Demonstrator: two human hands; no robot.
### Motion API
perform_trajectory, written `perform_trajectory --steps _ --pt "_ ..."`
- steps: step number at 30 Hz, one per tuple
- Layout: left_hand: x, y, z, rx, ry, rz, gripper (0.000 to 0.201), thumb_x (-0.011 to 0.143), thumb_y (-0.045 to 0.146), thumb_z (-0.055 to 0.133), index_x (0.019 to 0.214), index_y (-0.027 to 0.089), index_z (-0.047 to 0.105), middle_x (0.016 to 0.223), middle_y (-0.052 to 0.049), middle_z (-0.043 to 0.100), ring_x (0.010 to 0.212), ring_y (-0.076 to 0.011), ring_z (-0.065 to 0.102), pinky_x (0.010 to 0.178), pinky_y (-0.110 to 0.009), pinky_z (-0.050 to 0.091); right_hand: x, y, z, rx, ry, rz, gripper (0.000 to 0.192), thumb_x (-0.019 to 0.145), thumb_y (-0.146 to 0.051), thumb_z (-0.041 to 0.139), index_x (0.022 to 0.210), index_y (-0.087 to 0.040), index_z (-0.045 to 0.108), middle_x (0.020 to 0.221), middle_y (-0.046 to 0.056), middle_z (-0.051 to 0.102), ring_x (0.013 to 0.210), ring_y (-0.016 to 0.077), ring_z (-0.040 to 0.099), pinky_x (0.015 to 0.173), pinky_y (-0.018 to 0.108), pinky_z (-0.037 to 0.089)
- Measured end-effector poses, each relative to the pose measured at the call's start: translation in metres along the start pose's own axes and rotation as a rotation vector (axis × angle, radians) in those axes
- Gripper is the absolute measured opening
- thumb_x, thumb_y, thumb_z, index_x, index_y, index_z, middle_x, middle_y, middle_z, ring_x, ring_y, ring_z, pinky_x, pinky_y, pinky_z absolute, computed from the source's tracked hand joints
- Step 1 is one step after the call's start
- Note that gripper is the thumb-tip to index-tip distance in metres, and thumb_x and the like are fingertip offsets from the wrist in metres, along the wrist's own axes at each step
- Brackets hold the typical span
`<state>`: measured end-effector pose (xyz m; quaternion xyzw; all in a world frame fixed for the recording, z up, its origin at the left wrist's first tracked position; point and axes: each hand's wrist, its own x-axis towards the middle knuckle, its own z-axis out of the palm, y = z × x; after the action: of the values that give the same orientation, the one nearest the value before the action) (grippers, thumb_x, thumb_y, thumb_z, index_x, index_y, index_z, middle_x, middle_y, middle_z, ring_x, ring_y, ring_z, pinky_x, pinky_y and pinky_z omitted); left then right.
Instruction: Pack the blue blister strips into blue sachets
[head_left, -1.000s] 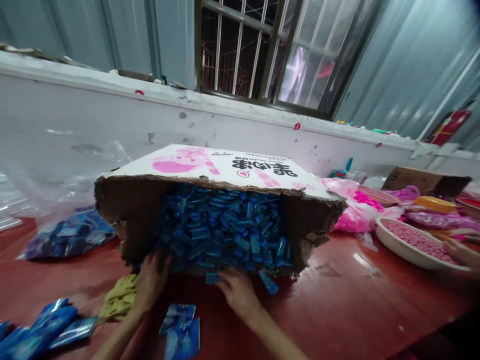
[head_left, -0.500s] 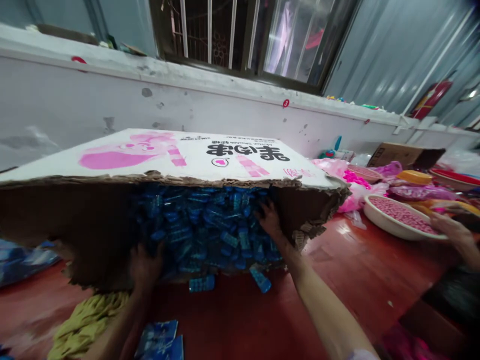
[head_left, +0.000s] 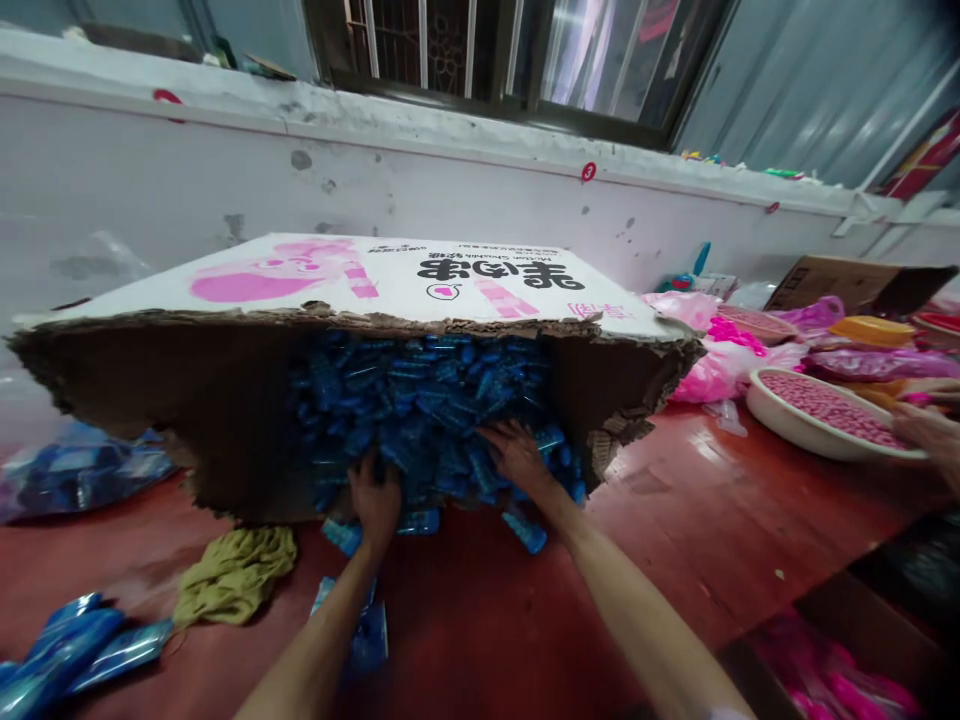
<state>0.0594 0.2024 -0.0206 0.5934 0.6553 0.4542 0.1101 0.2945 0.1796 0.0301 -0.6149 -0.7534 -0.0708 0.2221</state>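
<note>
Small blue plastic pieces [head_left: 420, 420] fill torn corrugated cardboard box [head_left: 225, 400].

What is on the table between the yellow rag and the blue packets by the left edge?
In the head view, only bare red table shows between the yellow rag and the blue packets; nothing lies in that gap.

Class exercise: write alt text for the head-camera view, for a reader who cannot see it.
Two bare hands, left hand and right hand, dig into a heap of small blue packets spilling from a torn cardboard box lying on its side on a red table. A yellow-green cloth lies left; a white bowl of pink pieces sits right.
</note>
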Motion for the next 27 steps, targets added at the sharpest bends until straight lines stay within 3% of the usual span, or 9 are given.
perform_trajectory --steps 8,14,18,22,27 --pt "-0.033 0.021 -0.011 -0.078 0.023 0.021 0.032 0.077 0.027 0.045 0.104 0.018 0.057 0.103 -0.011 0.053 0.100 -0.0238 0.053 0.086 -0.038 0.043 -0.041 -0.024 0.003 0.006 -0.026 -0.089 0.045 0.081 -0.006 0.043 0.119 -0.030 0.052 0.121 0.002 0.056 0.105 0.0231 0.045 0.092 0.042 0.030" --pt "-0.084 0.035 -0.005 -0.095 -0.101 0.099 0.033 0.078 0.023 0.045 0.108 0.018 0.056 0.106 -0.013 0.050 0.104 -0.0262 0.050 0.087 -0.042 0.042 -0.089 -0.037 0.025 0.001 -0.028 -0.209 0.042 0.077 -0.003 0.046 0.111 -0.025 0.058 0.120 0.005 0.056 0.116 0.0225 0.040 0.100 0.049 0.021" --pt "-0.108 0.044 -0.002 -0.067 -0.231 0.195 0.039 0.081 0.024 0.041 0.118 0.018 0.051 0.123 -0.017 0.040 0.116 -0.0300 0.041 0.091 -0.047 0.038 -0.104 -0.036 0.034 0.048 -0.001 -0.222 0.043 0.074 0.001 0.043 0.108 -0.021 0.059 0.117 0.007 0.057 0.117 0.0217 0.040 0.103 0.050 0.018" --pt "-0.110 0.051 -0.010 0.016 -0.277 0.233 0.040 0.082 0.025 0.038 0.120 0.022 0.050 0.127 -0.017 0.042 0.115 -0.0320 0.042 0.089 -0.050 0.039 -0.106 -0.032 0.039 0.091 0.080 -0.209 0.041 0.074 0.002 0.038 0.098 -0.019 0.063 0.111 0.008 0.060 0.115 0.0221 0.042 0.101 0.050 0.022" --pt "-0.099 0.047 -0.038 0.012 -0.184 0.260 0.032 0.082 0.022 0.039 0.108 0.025 0.057 0.102 -0.011 0.057 0.097 -0.0263 0.053 0.082 -0.046 0.043 -0.112 -0.042 0.029 0.161 0.237 -0.107 0.036 0.077 -0.001 0.035 0.084 -0.020 0.064 0.097 0.007 0.063 0.112 0.0218 0.044 0.099 0.049 0.027"
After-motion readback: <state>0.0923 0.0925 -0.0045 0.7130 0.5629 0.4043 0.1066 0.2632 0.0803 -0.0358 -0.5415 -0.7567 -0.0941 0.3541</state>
